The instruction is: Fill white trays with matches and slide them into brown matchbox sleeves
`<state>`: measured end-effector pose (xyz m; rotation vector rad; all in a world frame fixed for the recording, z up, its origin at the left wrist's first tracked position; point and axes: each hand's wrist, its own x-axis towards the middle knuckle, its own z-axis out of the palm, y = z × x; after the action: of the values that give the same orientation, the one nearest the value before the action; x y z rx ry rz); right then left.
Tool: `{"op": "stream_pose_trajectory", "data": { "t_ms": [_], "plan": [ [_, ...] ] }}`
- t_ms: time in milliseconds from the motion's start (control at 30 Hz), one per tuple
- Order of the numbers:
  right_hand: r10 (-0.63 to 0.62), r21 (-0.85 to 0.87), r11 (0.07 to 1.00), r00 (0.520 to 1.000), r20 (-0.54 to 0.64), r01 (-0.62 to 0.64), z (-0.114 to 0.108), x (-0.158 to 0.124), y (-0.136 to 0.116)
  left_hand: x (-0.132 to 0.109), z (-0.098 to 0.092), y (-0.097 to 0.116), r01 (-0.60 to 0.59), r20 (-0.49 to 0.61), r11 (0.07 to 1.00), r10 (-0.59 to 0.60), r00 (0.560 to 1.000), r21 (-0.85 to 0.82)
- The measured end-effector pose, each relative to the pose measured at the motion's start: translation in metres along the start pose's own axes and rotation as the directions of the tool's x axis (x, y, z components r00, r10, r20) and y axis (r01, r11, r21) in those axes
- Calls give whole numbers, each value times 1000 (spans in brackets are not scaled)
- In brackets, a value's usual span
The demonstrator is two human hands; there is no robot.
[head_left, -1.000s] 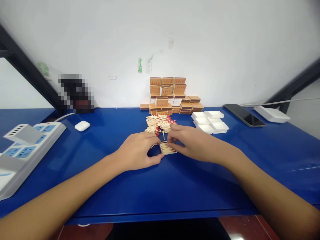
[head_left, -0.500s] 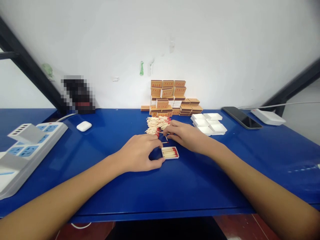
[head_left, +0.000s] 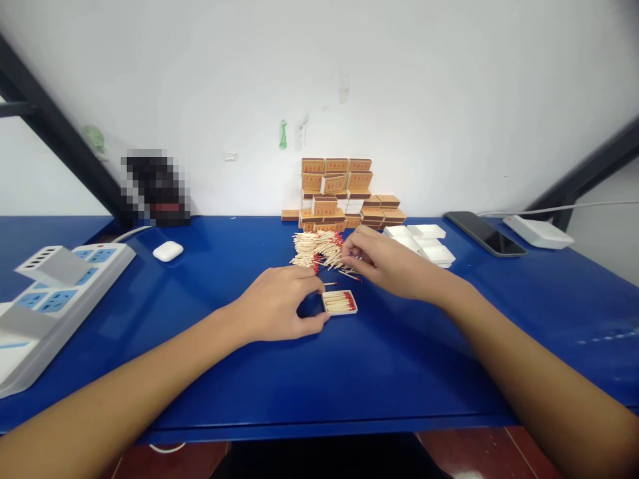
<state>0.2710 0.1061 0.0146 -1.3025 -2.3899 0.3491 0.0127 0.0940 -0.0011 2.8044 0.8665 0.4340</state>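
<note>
My left hand (head_left: 279,303) grips the left end of a small white matchbox tray (head_left: 340,313) between thumb and fingers. Red-headed matches (head_left: 339,302) lie side by side in the tray, heads to the right. Behind it is a heap of loose matches (head_left: 315,247), and one single match (head_left: 330,284) lies just behind the tray. At the heap's right side my right hand (head_left: 377,259) has its fingers pinched together; whatever is between the fingertips is too small to make out.
Stacked matchboxes (head_left: 335,193) stand against the wall behind the heap. Several white trays (head_left: 428,243), a phone (head_left: 483,233) and a white device (head_left: 539,233) lie at the right. A white earbud case (head_left: 168,251) and a power strip (head_left: 60,293) are at the left.
My right hand has moved right and slightly back, uncovering matches at the heap's right edge. My left hand stays on the tray.
</note>
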Motion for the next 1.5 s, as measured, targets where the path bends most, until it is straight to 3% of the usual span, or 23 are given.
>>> {"op": "stream_pose_trajectory", "data": {
  "t_ms": [100,333,433,667,900,1233,1500],
  "plan": [
    [7,-47,999,1000,-17,-8,-7,0,4,0,1,-1,-4,-11,1000,4,1000,2],
    [38,-158,987,986,162,-12,0,-6,0,-1,2,-3,5,-14,1000,-5,1000,-4],
    [54,-232,972,989,137,-21,5,-7,-2,-1,2,-2,2,-13,1000,-2,1000,2],
    [78,-233,971,991,109,-50,0,-7,1,0,0,0,13,-6,1000,-13,1000,-8],
    [94,-260,964,985,144,-54,-3,-4,9,-1,0,-1,7,0,1000,-7,1000,9],
    [53,-161,987,987,150,-29,-1,-2,6,0,0,0,8,3,1000,-8,1000,10],
    [92,-190,980,985,143,-63,-2,-4,3,-2,0,-1,5,-1,1000,-5,1000,14]
  ]
}}
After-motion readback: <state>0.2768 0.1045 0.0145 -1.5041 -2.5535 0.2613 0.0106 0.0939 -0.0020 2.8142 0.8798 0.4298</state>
